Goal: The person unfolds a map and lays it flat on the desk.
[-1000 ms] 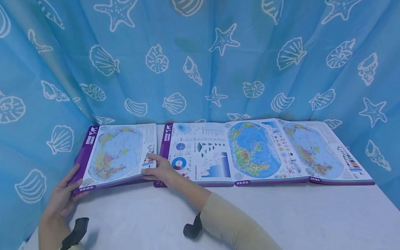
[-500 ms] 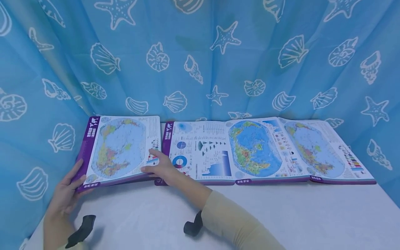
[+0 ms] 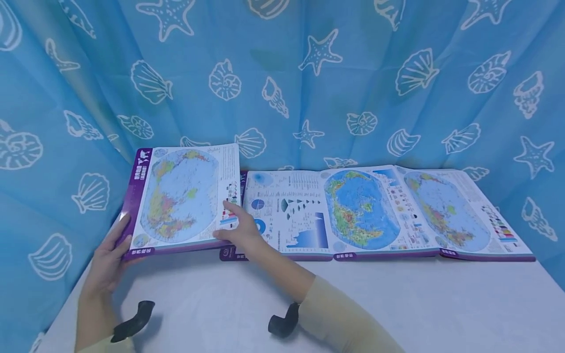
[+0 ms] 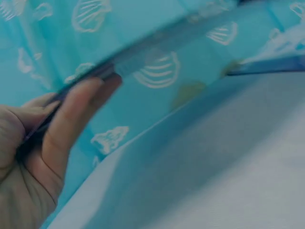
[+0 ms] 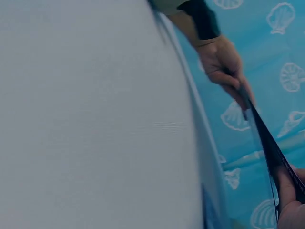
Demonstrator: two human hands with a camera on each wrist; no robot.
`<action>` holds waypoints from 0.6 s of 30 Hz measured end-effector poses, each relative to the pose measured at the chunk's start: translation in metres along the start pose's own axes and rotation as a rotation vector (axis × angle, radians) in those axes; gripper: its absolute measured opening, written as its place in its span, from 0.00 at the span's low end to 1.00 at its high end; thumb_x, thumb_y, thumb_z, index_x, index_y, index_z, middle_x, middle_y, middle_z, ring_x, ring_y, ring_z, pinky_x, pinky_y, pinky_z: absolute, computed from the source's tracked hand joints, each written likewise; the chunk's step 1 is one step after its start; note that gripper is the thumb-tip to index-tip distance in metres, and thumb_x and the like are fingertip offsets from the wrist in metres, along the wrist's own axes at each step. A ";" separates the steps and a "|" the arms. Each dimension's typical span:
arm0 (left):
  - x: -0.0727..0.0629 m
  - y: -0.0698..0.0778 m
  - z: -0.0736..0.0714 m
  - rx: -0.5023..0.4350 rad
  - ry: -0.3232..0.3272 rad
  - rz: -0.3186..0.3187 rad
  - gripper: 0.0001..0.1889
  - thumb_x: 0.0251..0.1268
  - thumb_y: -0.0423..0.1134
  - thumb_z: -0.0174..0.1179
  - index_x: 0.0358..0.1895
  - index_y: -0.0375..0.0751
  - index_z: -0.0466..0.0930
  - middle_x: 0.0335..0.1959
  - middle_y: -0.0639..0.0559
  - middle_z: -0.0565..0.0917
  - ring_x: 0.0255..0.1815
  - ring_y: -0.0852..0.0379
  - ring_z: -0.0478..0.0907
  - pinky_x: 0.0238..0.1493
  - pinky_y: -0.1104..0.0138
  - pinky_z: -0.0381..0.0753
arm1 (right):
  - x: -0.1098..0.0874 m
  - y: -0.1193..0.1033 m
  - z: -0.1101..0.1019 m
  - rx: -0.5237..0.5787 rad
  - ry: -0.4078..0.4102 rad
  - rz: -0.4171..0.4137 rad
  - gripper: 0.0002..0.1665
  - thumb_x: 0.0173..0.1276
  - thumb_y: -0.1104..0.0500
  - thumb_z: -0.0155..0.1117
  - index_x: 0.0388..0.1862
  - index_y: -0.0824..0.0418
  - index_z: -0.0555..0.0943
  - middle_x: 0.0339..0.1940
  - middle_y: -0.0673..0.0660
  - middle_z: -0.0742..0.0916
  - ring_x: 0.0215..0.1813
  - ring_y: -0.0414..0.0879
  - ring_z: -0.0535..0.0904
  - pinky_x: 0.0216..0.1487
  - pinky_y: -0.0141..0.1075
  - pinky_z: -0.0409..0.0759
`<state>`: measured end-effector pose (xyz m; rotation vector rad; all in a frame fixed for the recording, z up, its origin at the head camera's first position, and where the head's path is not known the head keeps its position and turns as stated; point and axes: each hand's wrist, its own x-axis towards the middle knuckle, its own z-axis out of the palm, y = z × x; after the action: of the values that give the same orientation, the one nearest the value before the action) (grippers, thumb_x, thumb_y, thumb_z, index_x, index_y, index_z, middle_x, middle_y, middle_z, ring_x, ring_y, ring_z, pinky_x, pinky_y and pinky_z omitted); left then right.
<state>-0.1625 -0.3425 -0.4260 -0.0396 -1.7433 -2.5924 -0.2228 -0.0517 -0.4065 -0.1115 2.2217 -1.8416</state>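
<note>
A stiff world map (image 3: 181, 196) with a purple left border is raised off the table at the left, tilted with its far edge up. My left hand (image 3: 106, 260) grips its lower left edge, thumb on one face and fingers on the other. At its lower right corner, my right hand (image 3: 244, 233) pinches the edge. Seen nearly edge-on in the left wrist view, the map (image 4: 157, 38) runs up from the left hand (image 4: 52, 138). The right wrist view catches both hands along the map's thin edge; the right hand (image 5: 290, 195) is partly cut off.
To the right lie a chart sheet (image 3: 300, 206), a blue relief world map (image 3: 366, 211) and a pale world map (image 3: 450, 211), side by side in a row. They rest on a white table (image 3: 353, 289), against a blue shell-patterned curtain (image 3: 282, 59).
Both hands have lifted the left map and moved it a little right and up. Its right edge now overlaps the chart sheet's purple border in the head view. The row has stayed in place.
</note>
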 end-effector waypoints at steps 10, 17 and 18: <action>0.011 -0.001 0.028 0.101 -0.014 0.019 0.31 0.72 0.38 0.48 0.74 0.60 0.49 0.55 0.62 0.71 0.42 0.63 0.82 0.40 0.69 0.84 | -0.007 -0.011 -0.033 0.005 -0.002 -0.035 0.45 0.55 0.60 0.72 0.69 0.38 0.65 0.72 0.49 0.67 0.73 0.51 0.61 0.69 0.48 0.64; 0.014 -0.003 0.047 0.174 -0.032 0.031 0.31 0.72 0.40 0.48 0.74 0.60 0.49 0.60 0.59 0.67 0.45 0.64 0.82 0.41 0.69 0.83 | -0.014 -0.004 -0.052 -0.005 0.009 -0.052 0.45 0.56 0.59 0.72 0.70 0.39 0.64 0.73 0.47 0.66 0.74 0.50 0.58 0.71 0.51 0.60; 0.014 -0.003 0.050 0.181 -0.037 0.027 0.31 0.72 0.40 0.48 0.74 0.60 0.48 0.62 0.58 0.66 0.46 0.64 0.82 0.42 0.69 0.82 | -0.015 -0.003 -0.055 -0.007 0.011 -0.053 0.45 0.56 0.59 0.72 0.70 0.39 0.64 0.73 0.48 0.66 0.74 0.50 0.57 0.71 0.51 0.60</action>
<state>-0.1765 -0.2951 -0.4099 -0.1074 -1.9680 -2.4191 -0.2215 0.0040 -0.3920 -0.1637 2.2533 -1.8665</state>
